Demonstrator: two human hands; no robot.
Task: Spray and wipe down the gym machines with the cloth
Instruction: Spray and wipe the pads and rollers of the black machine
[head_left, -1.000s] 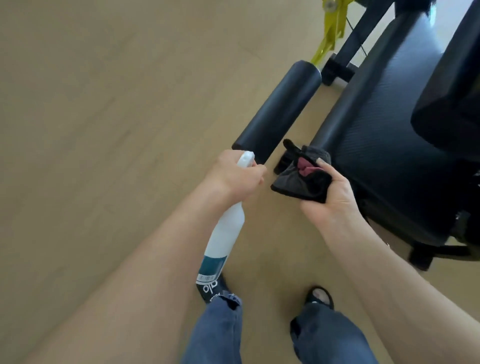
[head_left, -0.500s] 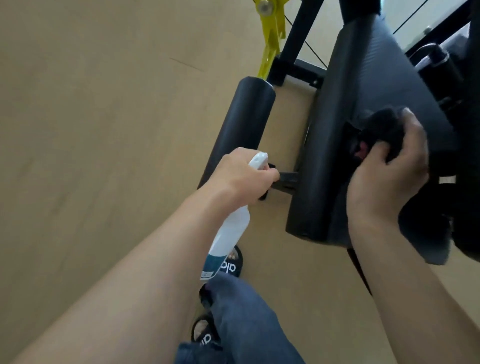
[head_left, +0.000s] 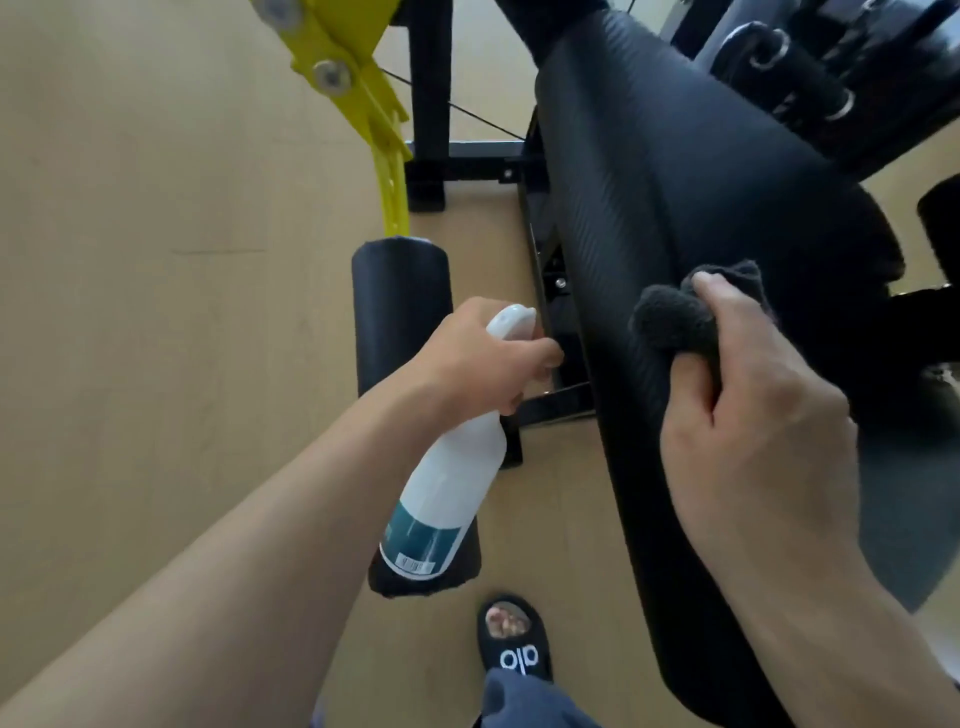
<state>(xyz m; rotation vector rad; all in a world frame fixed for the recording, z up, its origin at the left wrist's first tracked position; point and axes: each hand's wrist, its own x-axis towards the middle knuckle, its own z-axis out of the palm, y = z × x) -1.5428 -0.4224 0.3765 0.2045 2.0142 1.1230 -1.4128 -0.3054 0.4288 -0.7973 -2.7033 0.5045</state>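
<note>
Black padding covered the machine's seat (head_left: 649, 218), and the right hand (head_left: 748, 415) pinched a bunched dark cloth (head_left: 675, 322) against its upper surface. The left hand (head_left: 483, 358) gripped the neck of a white spray bottle (head_left: 457, 483) (teal label near its base), which hung over a black foam roller (head_left: 400, 306), possibly without touching it. A yellow bracket (head_left: 353, 88) stood beyond, above the wooden floor (head_left: 156, 260).

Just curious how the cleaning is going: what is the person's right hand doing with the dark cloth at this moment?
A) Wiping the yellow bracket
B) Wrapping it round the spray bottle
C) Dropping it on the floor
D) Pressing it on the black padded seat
D: the right hand grips the dark cloth against the black padded seat.
</note>
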